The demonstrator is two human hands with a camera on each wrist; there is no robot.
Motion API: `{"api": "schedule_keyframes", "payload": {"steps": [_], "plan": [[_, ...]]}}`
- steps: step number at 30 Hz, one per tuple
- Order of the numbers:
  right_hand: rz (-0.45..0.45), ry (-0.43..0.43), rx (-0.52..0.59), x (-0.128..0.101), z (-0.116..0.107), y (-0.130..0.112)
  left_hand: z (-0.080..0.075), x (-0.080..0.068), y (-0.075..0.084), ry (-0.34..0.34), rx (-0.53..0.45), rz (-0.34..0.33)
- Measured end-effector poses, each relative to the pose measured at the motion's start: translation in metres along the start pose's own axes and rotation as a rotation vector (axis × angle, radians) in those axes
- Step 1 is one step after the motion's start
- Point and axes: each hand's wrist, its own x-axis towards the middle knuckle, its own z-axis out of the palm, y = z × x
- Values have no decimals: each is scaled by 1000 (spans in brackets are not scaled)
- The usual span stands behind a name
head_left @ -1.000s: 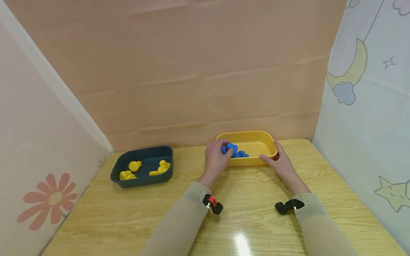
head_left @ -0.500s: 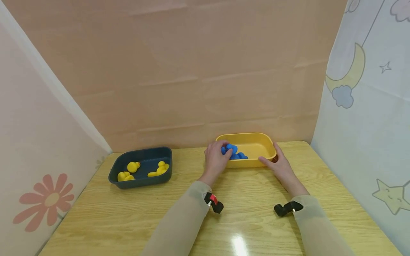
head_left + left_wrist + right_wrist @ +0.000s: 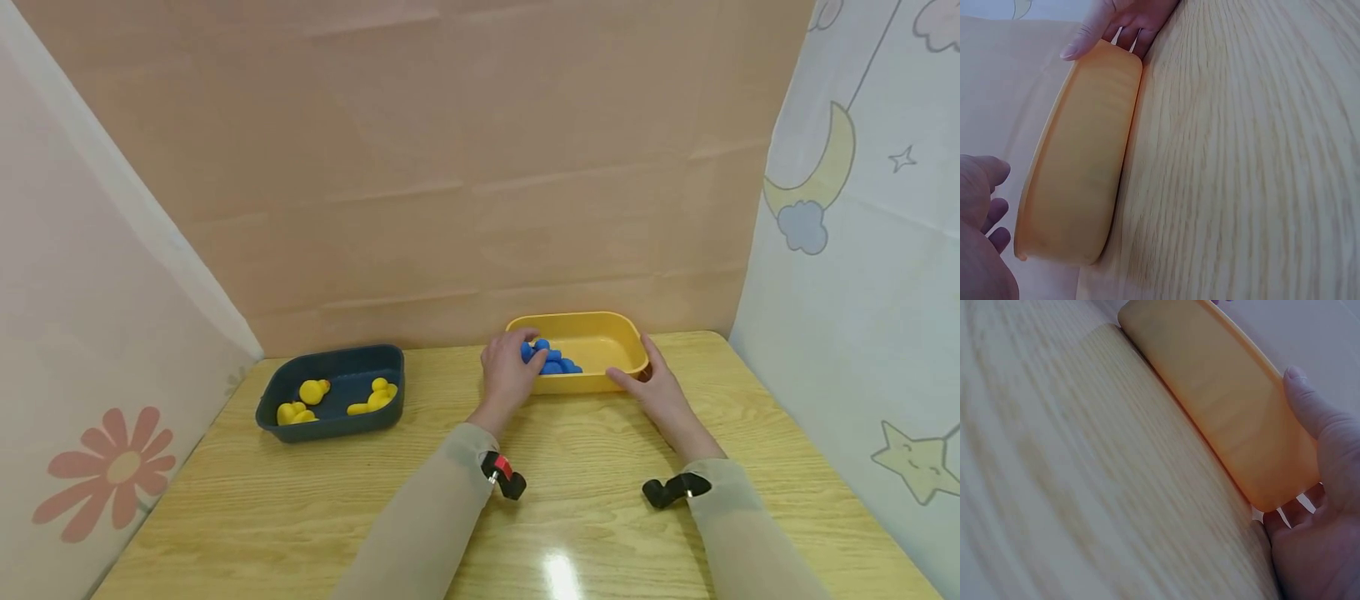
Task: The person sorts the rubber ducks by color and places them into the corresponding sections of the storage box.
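Note:
A yellow bin (image 3: 573, 383) stands on the table against the back wall. Several rounded blue toys (image 3: 555, 364) lie bunched at its left end; their kind is not clear. My left hand (image 3: 507, 377) is over that end, thumb and fingers spread about the blue toys. In the left wrist view its fingertips (image 3: 999, 206) show at the bin's rim with nothing seen in them; the bin's wall hides the toys. My right hand (image 3: 663, 398) grips the bin's right end. In the right wrist view its thumb (image 3: 1310, 406) lies along the rim and its fingers go round the end.
To the left stands a dark blue bin (image 3: 341, 427) holding several yellow rubber ducks (image 3: 311, 392). Both bins are near the back edge of the wooden table (image 3: 300, 508). A tan cloth wall (image 3: 465, 167) rises behind; patterned cloths hang at both sides.
Between my left fingers, a blue toy has turned and settled slightly lower in the yellow bin. The right hand keeps its grip; the head view has tilted up slightly.

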Motion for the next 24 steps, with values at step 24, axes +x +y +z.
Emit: {"api": "schedule_keyframes", "payload": {"steps": [24], "plan": [[14,-7,-3,3,0,5,-45,-30,-35,92,-3,78]]}}
